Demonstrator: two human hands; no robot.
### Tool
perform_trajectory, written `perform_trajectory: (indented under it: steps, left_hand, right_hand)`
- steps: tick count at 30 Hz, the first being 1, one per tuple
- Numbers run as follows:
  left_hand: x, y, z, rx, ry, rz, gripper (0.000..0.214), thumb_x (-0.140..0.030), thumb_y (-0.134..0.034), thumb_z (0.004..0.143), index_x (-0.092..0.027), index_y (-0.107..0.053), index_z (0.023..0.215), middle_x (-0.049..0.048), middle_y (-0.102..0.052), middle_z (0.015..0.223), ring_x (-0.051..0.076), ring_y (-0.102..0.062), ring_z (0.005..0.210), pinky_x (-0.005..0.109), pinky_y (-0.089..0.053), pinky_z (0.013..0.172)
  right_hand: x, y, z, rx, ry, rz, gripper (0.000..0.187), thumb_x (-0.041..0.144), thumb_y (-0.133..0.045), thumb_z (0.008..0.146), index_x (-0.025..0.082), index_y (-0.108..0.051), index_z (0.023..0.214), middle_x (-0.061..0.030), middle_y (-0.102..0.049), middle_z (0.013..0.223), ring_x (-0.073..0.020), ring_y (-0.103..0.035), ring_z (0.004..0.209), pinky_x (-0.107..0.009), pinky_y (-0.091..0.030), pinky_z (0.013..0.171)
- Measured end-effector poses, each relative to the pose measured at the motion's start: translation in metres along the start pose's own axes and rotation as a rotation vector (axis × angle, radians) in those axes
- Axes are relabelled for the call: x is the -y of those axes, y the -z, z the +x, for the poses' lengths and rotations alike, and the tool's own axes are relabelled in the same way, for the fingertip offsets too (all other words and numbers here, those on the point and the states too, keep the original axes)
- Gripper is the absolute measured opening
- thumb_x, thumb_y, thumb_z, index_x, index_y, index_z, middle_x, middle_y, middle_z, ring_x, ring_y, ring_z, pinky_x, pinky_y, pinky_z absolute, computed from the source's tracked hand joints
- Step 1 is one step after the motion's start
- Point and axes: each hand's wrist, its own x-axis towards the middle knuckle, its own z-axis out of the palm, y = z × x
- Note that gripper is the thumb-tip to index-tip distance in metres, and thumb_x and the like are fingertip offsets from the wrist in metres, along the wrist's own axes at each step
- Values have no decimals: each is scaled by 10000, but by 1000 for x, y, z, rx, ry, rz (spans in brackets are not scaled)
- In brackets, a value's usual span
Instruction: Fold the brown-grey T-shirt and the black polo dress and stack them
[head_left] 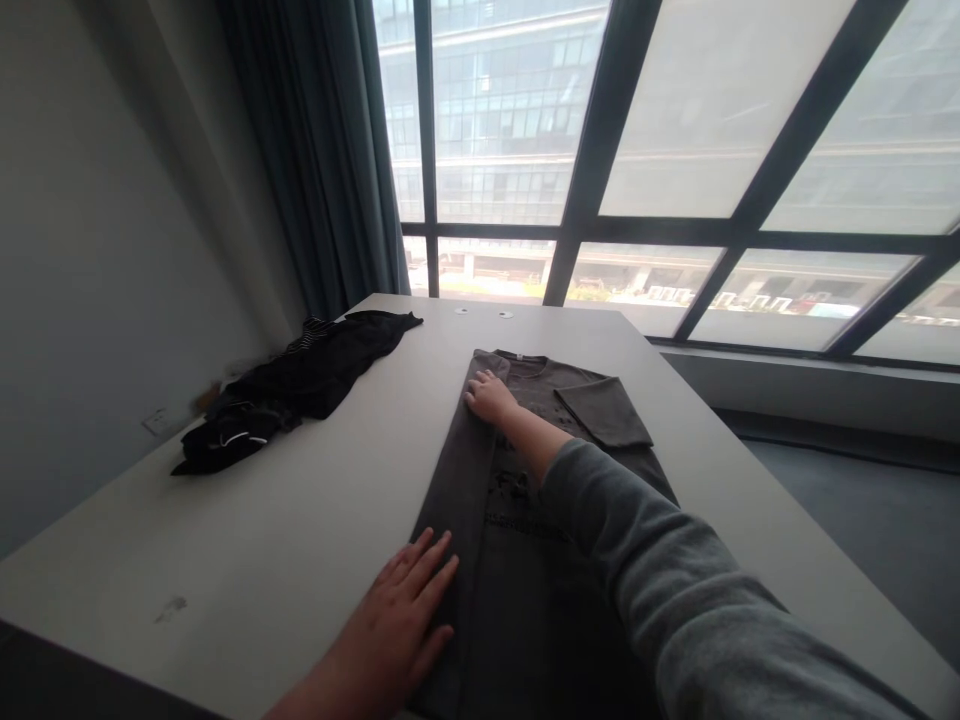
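Note:
A dark grey T-shirt (525,580) lies face up on the white table (345,520), its collar toward the window. Its left side is folded inward in a long strip, while the right sleeve spreads outward. My left hand (397,620) rests flat with fingers spread on the near part of the folded strip. Farther up, near the collar, my right hand (491,397) lies on the same strip, its fingers stretched over the cloth. My right forearm, in a grey sleeve, crosses the shirt and hides part of its dark print.
A heap of black clothing (322,370) lies along the table's left edge by the wall. Two small white-rimmed fittings (505,314) sit at the far end. Beyond stand a dark curtain (322,150) and a large framed window (510,120). A wall socket (156,421) is at left.

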Motion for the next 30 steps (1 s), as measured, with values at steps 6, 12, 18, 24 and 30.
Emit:
perform_trajectory:
  steps: [6,12,18,24,30]
  left_hand:
    - [-8,-14,-9,75,-24,60,783,-311,-648,986,-212,-304,1682,136,-311,1725,345,-364,1577,555,-454,1216]
    - [-10,-6,-8,113,-37,54,792,-350,-661,975,-202,-326,1677,160,-284,1729,367,-346,1582,563,-427,1230]
    - [-8,-6,-8,107,-76,54,815,-387,-684,951,-183,-348,1665,178,-327,1712,367,-350,1581,541,-425,1227]
    - [-9,-7,-9,100,-85,43,801,-363,-686,935,-173,-374,1648,174,-330,1714,350,-356,1580,514,-392,1244]
    - [-8,-5,-9,112,-74,11,799,-345,-680,939,-176,-364,1653,164,-317,1722,342,-352,1582,510,-365,1262]
  right_hand:
    - [23,-22,14,123,-46,34,765,579,-311,1088,112,-299,1694,-137,-144,1766,-341,-125,1645,-499,-172,1318]
    - [3,-20,53,122,-122,21,822,609,-252,1089,80,-196,1716,-133,-56,1774,-301,-56,1659,-492,-93,1342]
    - [-27,-18,97,130,-117,-8,819,591,-317,1097,60,-203,1710,-161,-74,1768,-303,-74,1654,-494,-81,1346]
    - [-50,-22,123,99,-65,-3,764,565,-372,1121,50,-266,1676,-233,-181,1737,-282,-199,1617,-520,-108,1322]
    - [-48,-19,121,10,-70,-13,714,513,-366,1130,40,-308,1662,-219,-189,1740,-303,-163,1631,-512,-103,1329]
